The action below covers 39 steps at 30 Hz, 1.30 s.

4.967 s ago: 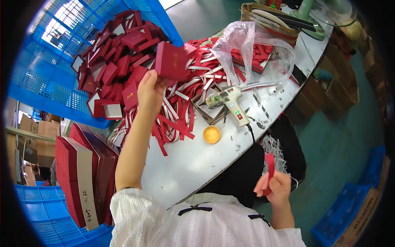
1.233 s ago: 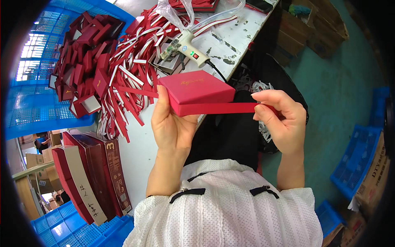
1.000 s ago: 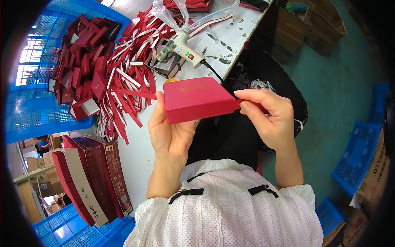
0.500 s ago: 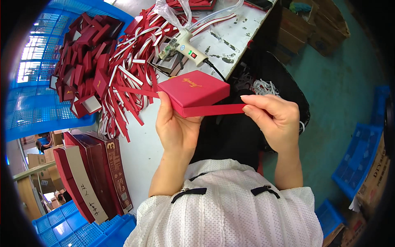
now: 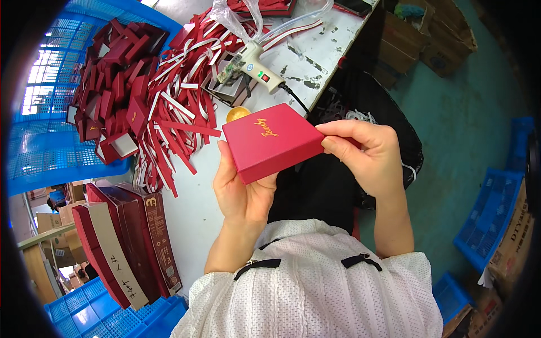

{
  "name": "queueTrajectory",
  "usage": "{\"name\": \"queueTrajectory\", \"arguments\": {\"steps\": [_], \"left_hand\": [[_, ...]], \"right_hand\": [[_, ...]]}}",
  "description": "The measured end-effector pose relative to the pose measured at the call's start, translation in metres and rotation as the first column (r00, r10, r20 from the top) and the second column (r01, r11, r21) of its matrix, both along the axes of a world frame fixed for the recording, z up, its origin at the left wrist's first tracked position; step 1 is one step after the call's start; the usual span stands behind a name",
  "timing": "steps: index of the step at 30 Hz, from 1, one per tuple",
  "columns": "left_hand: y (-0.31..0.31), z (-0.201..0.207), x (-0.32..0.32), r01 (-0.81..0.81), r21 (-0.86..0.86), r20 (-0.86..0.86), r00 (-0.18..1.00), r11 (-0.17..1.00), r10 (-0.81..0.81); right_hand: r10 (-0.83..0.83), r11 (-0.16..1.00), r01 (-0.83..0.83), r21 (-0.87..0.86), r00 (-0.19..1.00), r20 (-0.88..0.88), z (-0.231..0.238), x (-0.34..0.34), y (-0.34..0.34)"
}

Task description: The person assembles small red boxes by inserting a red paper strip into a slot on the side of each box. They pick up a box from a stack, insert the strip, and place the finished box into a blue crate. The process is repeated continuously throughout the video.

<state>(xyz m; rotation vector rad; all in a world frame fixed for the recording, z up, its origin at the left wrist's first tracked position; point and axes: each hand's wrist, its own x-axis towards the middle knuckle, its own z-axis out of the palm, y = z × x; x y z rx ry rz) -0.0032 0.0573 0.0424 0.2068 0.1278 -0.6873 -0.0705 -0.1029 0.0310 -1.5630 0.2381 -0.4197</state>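
A flat red box (image 5: 276, 135) with gold script on top is tilted between my hands. My left hand (image 5: 243, 188) is closed around its left end, thumb at the edge and fingers underneath. At the right corner, my right hand (image 5: 366, 155) pinches the end of a red strip (image 5: 353, 141) against the box. The strip seems to lie along the near side; where it ends on the left I cannot make out. Beyond the box lies a cream glue gun (image 5: 260, 70) with a red switch. A small gold round dish (image 5: 238, 114) shows behind the box's far corner.
Many red and white strips (image 5: 174, 107) are heaped on the white table (image 5: 197, 225). A blue crate (image 5: 51, 101) at left holds several red boxes (image 5: 118, 79). Red cartons (image 5: 127, 248) stand near left. A black bag (image 5: 403, 135) with scraps hangs by the table's right edge.
The strip that stretched out from the box to my right hand now lies against its side. My right hand has moved left to the box's corner, and the box has turned and tilted.
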Motion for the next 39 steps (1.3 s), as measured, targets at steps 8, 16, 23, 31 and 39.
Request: {"name": "queueTrajectory", "arguments": {"steps": [8,16,23,31,39], "left_hand": [[0.008,-0.006,0.005,-0.081,-0.082,-0.091,0.993,0.993,0.073],[0.021,-0.017,0.008,0.001,-0.151,-0.123,0.992,0.989,-0.02],[0.021,-0.013,0.007,-0.017,-0.087,-0.122,0.993,0.996,0.006],[0.017,-0.006,0.005,0.064,-0.109,-0.117,0.99,0.992,-0.076],[0.02,-0.037,0.009,0.18,0.078,-0.112,0.979,0.981,-0.171]], "right_hand": [[-0.061,0.963,0.02,0.269,0.988,0.145,-0.005,-0.004,-0.005],[-0.191,0.959,0.112,0.261,0.934,0.303,0.0,-0.007,0.006],[-0.239,0.95,0.169,0.262,0.935,0.262,-0.003,0.0,0.003],[-0.233,0.947,0.163,0.278,0.942,0.242,-0.007,0.002,0.003],[-0.036,0.999,0.043,-0.017,0.948,0.316,-0.008,0.001,0.012]]}}
